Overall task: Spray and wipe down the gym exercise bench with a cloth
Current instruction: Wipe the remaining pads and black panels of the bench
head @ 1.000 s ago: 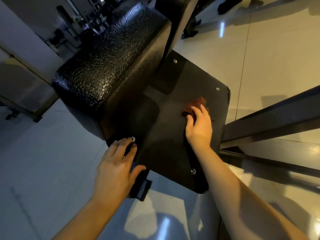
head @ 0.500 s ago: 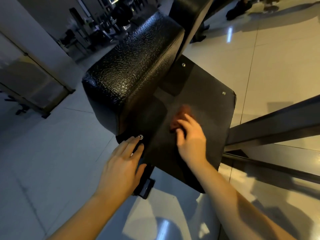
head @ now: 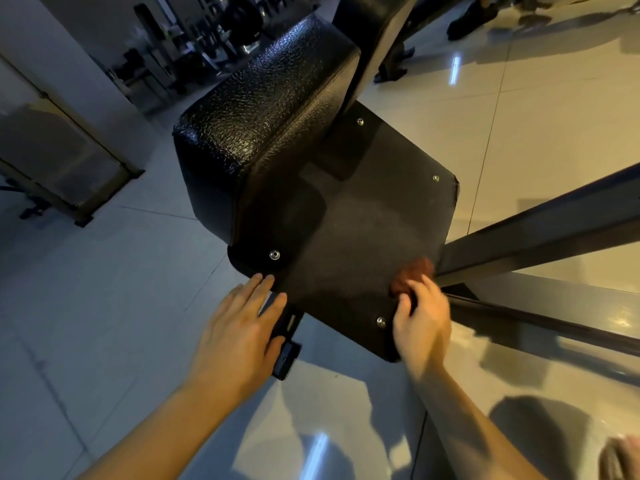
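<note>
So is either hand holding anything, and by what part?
The right hand grips a bunched reddish cloth by its near end; the left hand holds nothing, fingers flat at a corner of the black panel.

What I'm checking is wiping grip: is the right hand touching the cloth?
Touching. The head view shows the right hand gripping the reddish-brown cloth, fingers curled over its near side, on the bench's flat black panel.

Floor: glossy pale tiled floor (head: 104, 323), reflecting light streaks.
Right: dark slanted metal beam (head: 554, 230).
Left: dark-framed glass panel (head: 62, 161).
Background: dim black gym machines (head: 207, 39); dark shoe (head: 467, 19).
</note>
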